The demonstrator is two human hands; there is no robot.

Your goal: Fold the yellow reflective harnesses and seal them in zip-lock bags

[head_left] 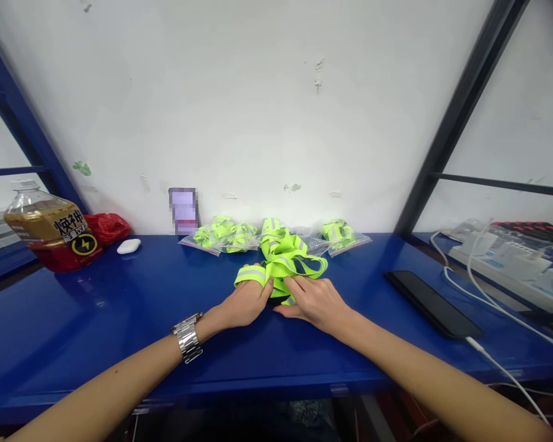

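A bundle of neon-yellow reflective strap with grey stripes lies in loops at the middle of the blue table. My left hand is closed on its left side, with a band of the strap over the fingers. On the right side my right hand grips the strap, thumb below and fingers bent above it. Both hands are close together, near the table surface. A dark piece shows between them, too covered to name. Behind the bundle lie clear zip bags with folded yellow straps, and another bagged strap further right.
At the left stand a large drink bottle, a red plastic bag and a white earbud case. A black phone with a white cable lies at the right. Power strips sit beyond the dark frame post.
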